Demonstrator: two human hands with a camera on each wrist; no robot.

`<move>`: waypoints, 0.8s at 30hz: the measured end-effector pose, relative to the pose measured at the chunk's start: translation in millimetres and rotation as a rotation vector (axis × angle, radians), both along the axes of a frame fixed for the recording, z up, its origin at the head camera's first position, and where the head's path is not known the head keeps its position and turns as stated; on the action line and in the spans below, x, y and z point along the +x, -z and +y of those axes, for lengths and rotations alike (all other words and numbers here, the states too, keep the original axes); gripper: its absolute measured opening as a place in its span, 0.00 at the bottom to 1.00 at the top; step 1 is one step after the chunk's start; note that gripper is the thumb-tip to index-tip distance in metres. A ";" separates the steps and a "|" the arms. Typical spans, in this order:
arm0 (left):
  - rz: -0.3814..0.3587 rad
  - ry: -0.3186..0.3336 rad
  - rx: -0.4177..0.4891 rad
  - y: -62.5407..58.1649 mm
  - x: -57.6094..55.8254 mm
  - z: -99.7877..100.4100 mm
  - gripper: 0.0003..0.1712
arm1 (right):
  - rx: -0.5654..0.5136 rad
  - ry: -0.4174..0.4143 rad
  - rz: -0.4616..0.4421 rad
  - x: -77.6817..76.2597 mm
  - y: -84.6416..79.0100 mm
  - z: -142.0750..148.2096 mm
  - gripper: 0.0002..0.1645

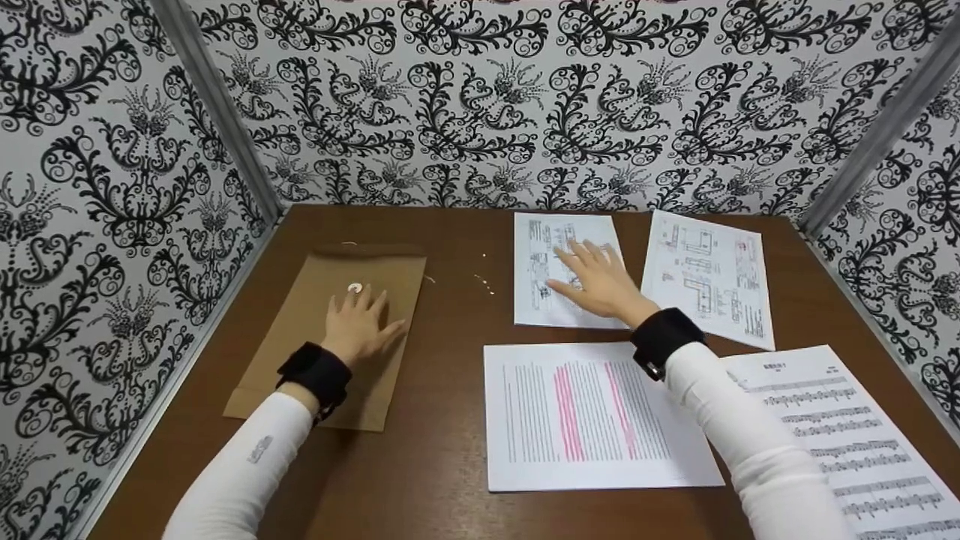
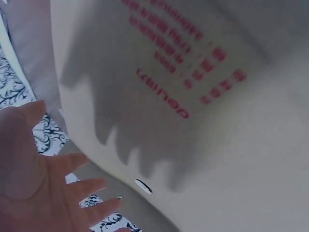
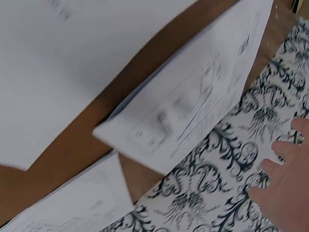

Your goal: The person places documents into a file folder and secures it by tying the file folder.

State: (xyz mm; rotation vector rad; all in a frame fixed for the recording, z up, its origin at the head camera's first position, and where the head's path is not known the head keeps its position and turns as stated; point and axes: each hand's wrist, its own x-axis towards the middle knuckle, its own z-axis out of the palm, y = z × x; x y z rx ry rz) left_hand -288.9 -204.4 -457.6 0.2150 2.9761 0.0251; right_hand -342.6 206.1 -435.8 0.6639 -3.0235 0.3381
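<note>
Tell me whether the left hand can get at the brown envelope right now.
Probably yes: the left hand hovers over the envelope, holding nothing, and nothing visible stands between the two.

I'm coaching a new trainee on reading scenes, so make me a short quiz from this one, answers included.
1. In the head view, which of the person's hands is over the brown envelope?
2. True or false: the printed text page carries pink marks.
3. In the head view, the right hand appears over which paper? A) sheet music B) a technical drawing C) the printed text page

Key: 1. The left hand. 2. True. 3. B.
</note>
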 end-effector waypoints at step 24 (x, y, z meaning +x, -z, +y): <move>-0.073 0.009 0.049 7.5 86.3 2.1 0.44 | 0.144 -0.279 -0.144 53.0 26.9 -130.6 0.46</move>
